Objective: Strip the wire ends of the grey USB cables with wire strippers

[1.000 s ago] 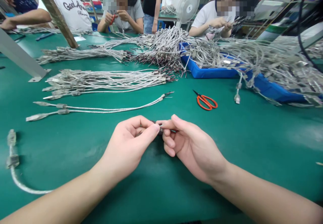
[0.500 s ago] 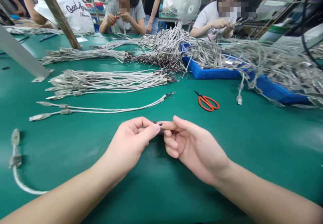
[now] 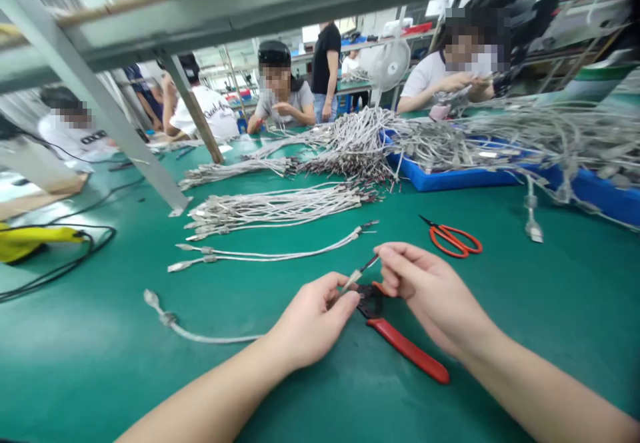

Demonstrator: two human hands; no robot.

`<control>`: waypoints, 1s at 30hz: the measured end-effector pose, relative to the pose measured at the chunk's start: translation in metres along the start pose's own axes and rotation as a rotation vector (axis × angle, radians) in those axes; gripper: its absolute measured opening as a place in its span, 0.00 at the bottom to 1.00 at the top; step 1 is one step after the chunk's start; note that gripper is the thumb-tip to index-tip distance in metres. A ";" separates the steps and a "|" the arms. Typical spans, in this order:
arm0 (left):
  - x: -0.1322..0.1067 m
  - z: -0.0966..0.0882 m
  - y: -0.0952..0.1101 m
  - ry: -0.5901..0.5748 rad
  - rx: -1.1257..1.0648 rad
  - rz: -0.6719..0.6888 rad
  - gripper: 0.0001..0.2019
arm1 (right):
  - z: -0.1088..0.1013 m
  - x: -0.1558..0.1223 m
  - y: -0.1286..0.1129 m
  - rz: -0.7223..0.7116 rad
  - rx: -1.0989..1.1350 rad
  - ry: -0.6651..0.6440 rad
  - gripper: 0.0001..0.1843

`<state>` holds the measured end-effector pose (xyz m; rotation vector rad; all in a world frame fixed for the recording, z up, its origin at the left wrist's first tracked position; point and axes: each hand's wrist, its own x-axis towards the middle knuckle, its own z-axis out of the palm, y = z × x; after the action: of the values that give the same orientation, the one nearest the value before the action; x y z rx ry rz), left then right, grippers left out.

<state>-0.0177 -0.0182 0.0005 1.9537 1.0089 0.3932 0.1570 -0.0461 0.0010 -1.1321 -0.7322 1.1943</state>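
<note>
My left hand (image 3: 315,323) is closed around a white USB cable (image 3: 215,338) close to its cut end. From there the cable runs back under my left forearm to a USB plug on the table. Dark and light thin wires (image 3: 369,263) stick out of the sheath, and my right hand (image 3: 425,283) pinches their tips. Just below the hands lies a wire stripper (image 3: 410,351) with red handles, its dark head partly hidden by my fingers. I cannot tell whether either hand touches it.
Two cables (image 3: 280,256) lie beyond my hands, with a cable bundle (image 3: 275,206) behind them. Orange-handled scissors (image 3: 455,240) rest to the right. Blue trays (image 3: 450,180) heaped with cables stand farther back. A metal post (image 3: 145,143) rises at left; several people sit across the table.
The view has swung up and left, bringing the shelf beam into sight. My hands have parted slightly, uncovering the wire stripper; my right fingers now pinch the wire tips.
</note>
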 end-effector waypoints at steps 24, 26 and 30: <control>0.021 -0.193 -0.024 0.235 0.959 -0.109 0.21 | -0.037 0.115 -0.061 -0.053 -0.198 0.172 0.10; 0.041 -0.188 -0.027 0.270 0.961 -0.064 0.23 | -0.037 0.128 -0.066 -0.062 -0.273 0.239 0.13; 0.051 -0.150 -0.047 0.207 0.892 0.045 0.23 | -0.053 0.125 -0.054 -0.077 -0.423 0.310 0.12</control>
<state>-0.1002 0.1193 0.0421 2.7667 1.4316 0.1717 0.2550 0.0605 0.0207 -1.5823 -0.7989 0.7898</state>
